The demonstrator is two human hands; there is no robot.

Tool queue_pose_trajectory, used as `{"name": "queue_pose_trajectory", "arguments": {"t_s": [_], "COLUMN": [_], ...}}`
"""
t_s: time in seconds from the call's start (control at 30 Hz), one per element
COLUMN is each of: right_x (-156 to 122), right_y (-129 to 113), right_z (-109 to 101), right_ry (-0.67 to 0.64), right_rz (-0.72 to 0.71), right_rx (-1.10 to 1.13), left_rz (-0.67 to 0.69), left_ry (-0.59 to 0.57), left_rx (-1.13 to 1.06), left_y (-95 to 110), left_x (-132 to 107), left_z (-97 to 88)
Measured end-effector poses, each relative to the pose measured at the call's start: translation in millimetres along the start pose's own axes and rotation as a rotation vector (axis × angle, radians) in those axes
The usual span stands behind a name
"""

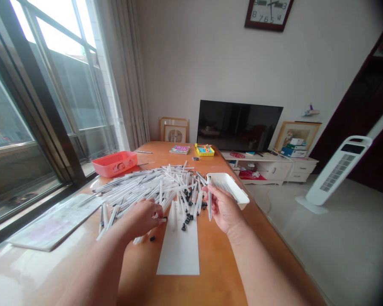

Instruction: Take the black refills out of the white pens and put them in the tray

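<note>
My right hand [225, 209] is closed in a pinch round a slim clear pen [210, 202], held nearly upright with its pointed end down, just in front of a white plastic tray [241, 193]. My left hand [145, 217] is closed too, its fingertips on a small whitish piece with a black end [164, 219], partly hidden by the fingers. Beyond both hands spreads a big heap of clear pen barrels [147, 185]. Several small black plugs [187, 219] lie on a strip of white paper [178, 259] between the hands.
A red plastic basket [115, 165] stands at the left behind the heap. A flat board or pad [55, 223] lies by the window. Further back are a booklet [179, 149] and a yellow box [204, 150]. The table's right edge [274, 229] runs close to my right arm.
</note>
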State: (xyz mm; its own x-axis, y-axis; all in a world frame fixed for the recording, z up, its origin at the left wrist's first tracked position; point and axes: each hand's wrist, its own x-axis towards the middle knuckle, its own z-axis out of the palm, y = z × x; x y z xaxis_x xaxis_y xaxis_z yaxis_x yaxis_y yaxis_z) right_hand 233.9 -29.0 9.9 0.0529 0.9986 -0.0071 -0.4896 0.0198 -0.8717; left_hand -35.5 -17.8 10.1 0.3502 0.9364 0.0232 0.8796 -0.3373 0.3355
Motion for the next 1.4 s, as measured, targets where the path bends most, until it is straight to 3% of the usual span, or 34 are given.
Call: {"name": "queue_pose_trajectory", "arguments": {"t_s": [0.13, 0.37, 0.6, 0.93, 1.13, 1.4], "right_x": [0, -1, -3, -4, -4, -13], "right_y": [1, 3, 4, 6, 9, 10], "right_z": [0, 2, 5, 7, 8, 15], "right_ry": [0.001, 0.003, 0.0, -0.023, -0.048, -0.034], "right_rz": [0.002, 0.003, 0.021, 0.012, 0.015, -0.076], "right_rx": [-0.013, -0.035, -0.056, -0.026, -0.038, -0.036], "left_rz": [0.019, -0.174, -0.204, -0.183, -0.146, -0.197], "left_ry": [0.05, 0.273, 0.384, 0.234, 0.151, 0.144], "left_rx": [-0.276, -0.759, -1.008, -1.465, -1.558, -1.708], "left_y": [0, 0, 0, 5, 17, 33], "left_x": [7, 27, 31, 26, 21, 21], "left_z": [6.3, 24.7, 18.7, 14.9, 12.0, 16.2]}}
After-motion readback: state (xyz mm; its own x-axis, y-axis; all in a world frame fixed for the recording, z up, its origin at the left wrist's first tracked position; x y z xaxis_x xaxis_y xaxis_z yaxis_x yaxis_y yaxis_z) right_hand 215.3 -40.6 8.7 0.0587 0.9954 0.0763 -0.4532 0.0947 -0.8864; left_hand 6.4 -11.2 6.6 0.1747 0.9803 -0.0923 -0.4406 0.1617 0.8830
